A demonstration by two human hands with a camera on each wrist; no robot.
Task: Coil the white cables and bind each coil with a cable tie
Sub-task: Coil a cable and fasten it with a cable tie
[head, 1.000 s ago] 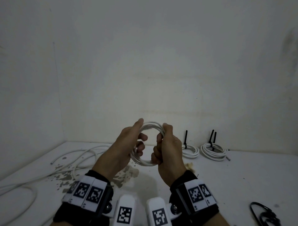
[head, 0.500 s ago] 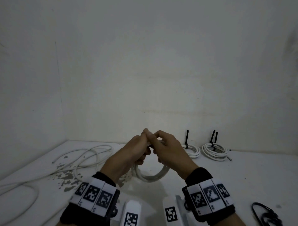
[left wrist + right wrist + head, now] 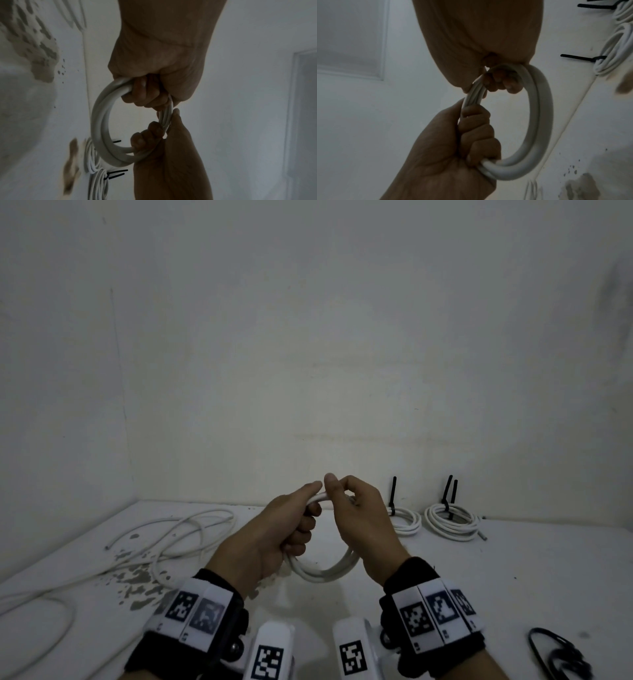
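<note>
I hold a small coil of white cable (image 3: 327, 571) above the table with both hands. My left hand (image 3: 301, 523) grips its left side, fingers curled through the ring and thumb lying along the top. My right hand (image 3: 346, 496) pinches the top strands beside that thumb, with its other fingers curled round the coil's right side. In the left wrist view the coil (image 3: 100, 121) hangs between the left hand (image 3: 147, 93) and the right hand (image 3: 150, 132). The right wrist view shows the coil (image 3: 537, 121) the same way. No tie is visible on it.
Two white coils bound with black ties (image 3: 406, 520) (image 3: 452, 520) lie by the back wall. Loose white cables (image 3: 178, 530) sprawl over the left of the table, near chipped paint patches (image 3: 137, 580). A bunch of black cable ties (image 3: 556, 652) lies at the front right.
A second ago the coil stood upright between my hands, one on each side. My right hand has moved to its top next to the left thumb, and the coil now hangs lower.
</note>
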